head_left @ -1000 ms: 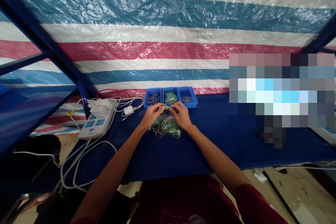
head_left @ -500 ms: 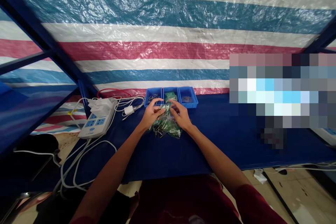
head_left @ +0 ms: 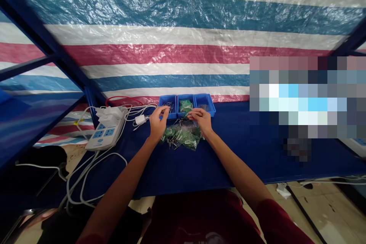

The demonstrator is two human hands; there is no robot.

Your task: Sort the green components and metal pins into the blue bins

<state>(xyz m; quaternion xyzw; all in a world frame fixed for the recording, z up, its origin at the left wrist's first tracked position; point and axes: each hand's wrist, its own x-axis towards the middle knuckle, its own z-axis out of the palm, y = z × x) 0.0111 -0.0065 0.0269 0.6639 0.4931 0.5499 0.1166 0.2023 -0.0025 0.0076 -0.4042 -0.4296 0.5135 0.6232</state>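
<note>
My left hand is at the front edge of the left blue bin, thumb and fingertips pinched together. That bin holds small metal screw-like pieces. My right hand is closed in a pinch in front of the middle blue bin, where green plastic packets lie. What either pinch holds is too small to make out. Below and between the hands, a pile of clear green-tinted bags rests on the blue table, with loose metal pins at its near left.
The right blue bin holds small clear packets. A white power strip with cables and a white charger lie left on the blue table. A striped plastic sheet hangs behind. A blurred-out area covers the right side.
My hands have drawn apart from over the pile. The left moved left to the left bin's front; the right shifted slightly right, and its fingers closed together.
</note>
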